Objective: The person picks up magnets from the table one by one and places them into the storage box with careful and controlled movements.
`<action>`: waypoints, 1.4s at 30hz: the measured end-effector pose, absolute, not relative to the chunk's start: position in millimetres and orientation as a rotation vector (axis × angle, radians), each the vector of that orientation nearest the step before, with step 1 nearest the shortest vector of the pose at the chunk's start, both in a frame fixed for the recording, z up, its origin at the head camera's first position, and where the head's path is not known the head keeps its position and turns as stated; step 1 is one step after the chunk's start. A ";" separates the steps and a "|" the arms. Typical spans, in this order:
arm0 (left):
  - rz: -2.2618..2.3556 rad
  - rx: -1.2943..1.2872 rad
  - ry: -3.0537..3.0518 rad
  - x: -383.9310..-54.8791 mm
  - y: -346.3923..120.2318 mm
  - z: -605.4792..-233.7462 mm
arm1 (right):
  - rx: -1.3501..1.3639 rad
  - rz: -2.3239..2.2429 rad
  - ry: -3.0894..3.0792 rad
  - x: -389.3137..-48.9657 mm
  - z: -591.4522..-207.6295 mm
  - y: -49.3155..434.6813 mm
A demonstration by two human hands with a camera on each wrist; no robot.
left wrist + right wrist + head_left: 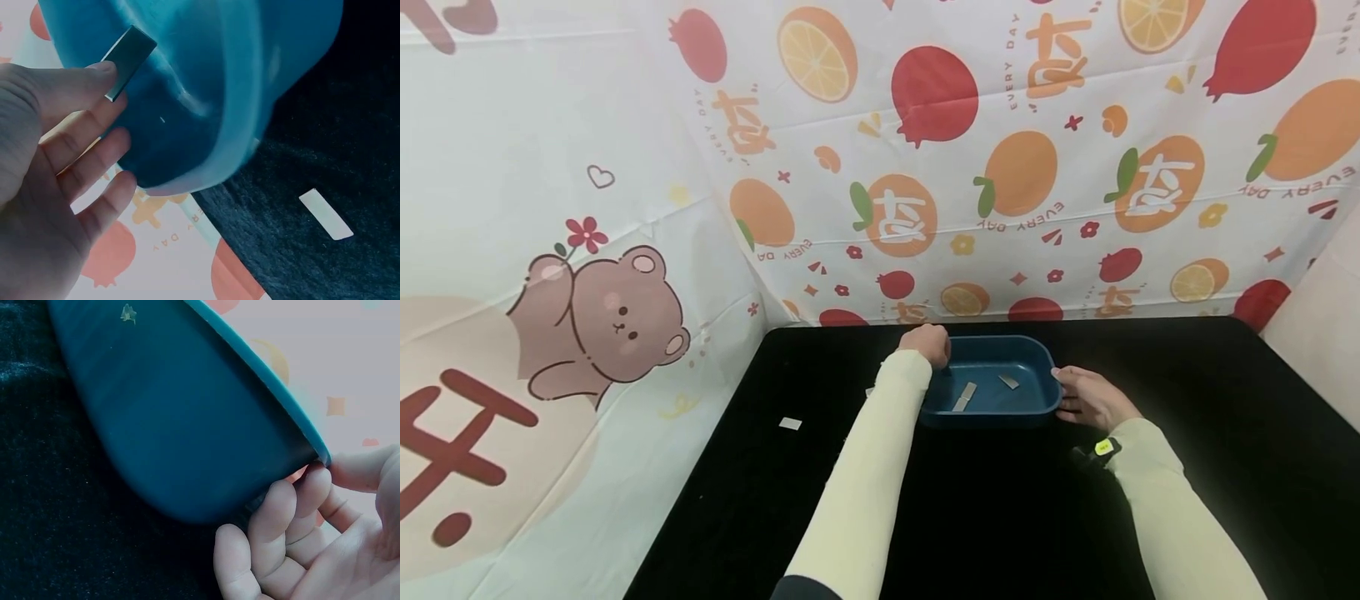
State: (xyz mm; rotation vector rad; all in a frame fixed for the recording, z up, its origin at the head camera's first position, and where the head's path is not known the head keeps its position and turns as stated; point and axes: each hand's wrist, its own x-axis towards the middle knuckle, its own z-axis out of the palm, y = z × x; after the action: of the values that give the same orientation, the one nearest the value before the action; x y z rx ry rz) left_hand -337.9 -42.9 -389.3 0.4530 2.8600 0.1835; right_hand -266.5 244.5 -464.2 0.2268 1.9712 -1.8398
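Observation:
A blue plastic basin (1000,419) stands near the back of the black table. My left hand (927,343) is at its left end, thumb and index finger pinching a small thin rectangular piece (132,57) that looks dark and shiny in the left wrist view. The piece is over the basin's inside; the other fingers are spread. At the right end, my right hand (1093,397) grips the basin's rim between thumb and fingers, as the right wrist view shows. Inside the basin lie small grey rectangular pieces (965,397) on the left and another grey piece (1009,382) farther right.
A white rectangular piece (790,423) lies on the black table (985,508), left of the basin. My left forearm partly covers another pale piece (869,392). Printed cloth (850,158) hangs behind the table and on its left.

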 end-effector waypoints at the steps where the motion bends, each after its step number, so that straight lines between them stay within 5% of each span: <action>1: 0.185 0.452 2.859 -337.2 -42.9 -388.1 | 0.228 -1.841 1.970 -266.8 -463.7 244.3; 42: 0.204 0.423 2.850 -339.8 -46.4 -390.3 | 0.221 -1.845 1.992 -266.7 -465.8 243.9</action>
State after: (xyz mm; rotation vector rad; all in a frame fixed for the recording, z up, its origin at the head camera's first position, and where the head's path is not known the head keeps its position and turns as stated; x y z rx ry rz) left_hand -339.8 -46.4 -390.3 0.4227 2.8500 0.2039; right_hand -266.7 243.9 -465.8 0.2210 1.9915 -1.8448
